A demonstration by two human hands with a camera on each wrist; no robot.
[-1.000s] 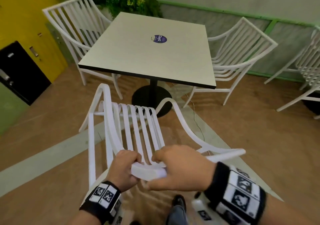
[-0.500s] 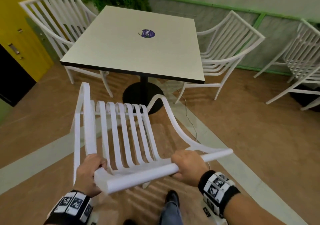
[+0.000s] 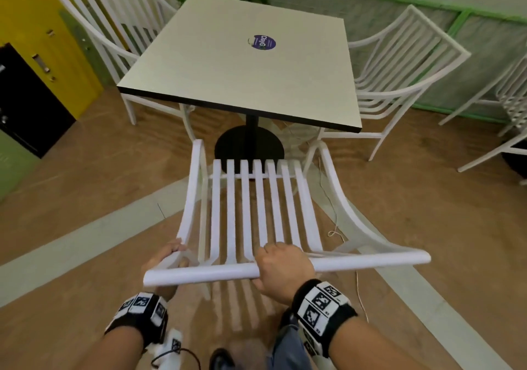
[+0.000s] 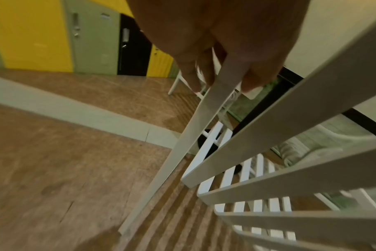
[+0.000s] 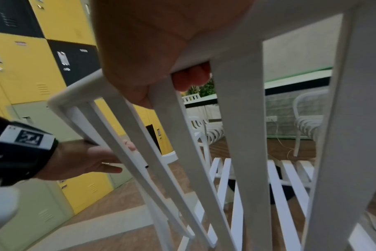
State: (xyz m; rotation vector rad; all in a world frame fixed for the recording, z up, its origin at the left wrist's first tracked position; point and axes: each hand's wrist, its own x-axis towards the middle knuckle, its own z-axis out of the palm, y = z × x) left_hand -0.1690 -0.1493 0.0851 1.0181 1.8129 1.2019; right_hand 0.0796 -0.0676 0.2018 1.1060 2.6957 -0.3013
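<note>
A white slatted chair (image 3: pixel 256 207) stands in front of me, its seat pointing at a square pale table (image 3: pixel 242 84) with a black pedestal. My right hand (image 3: pixel 285 267) grips the chair's top rail (image 3: pixel 214 273) near its middle, fingers curled over it. Just below the rail's left end, my left hand (image 3: pixel 166 255) holds the chair's left side bar. In the left wrist view the left hand (image 4: pixel 215 51) wraps its fingers around that white bar (image 4: pixel 206 108). The right wrist view shows my right hand (image 5: pixel 150 51) closed round the rail above the back slats (image 5: pixel 238 135).
White chairs stand at the table's left (image 3: pixel 114 21) and right (image 3: pixel 399 70), with more at the far right (image 3: pixel 510 107). Yellow and black lockers (image 3: pixel 28 64) line the left wall. A thin cable (image 3: pixel 333 227) trails on the wooden floor. A purple sticker (image 3: pixel 261 42) marks the tabletop.
The chair has swung round to face the table squarely and come nearer to it. My hands, first close together on the rail, have spread apart; the left now holds the side bar.
</note>
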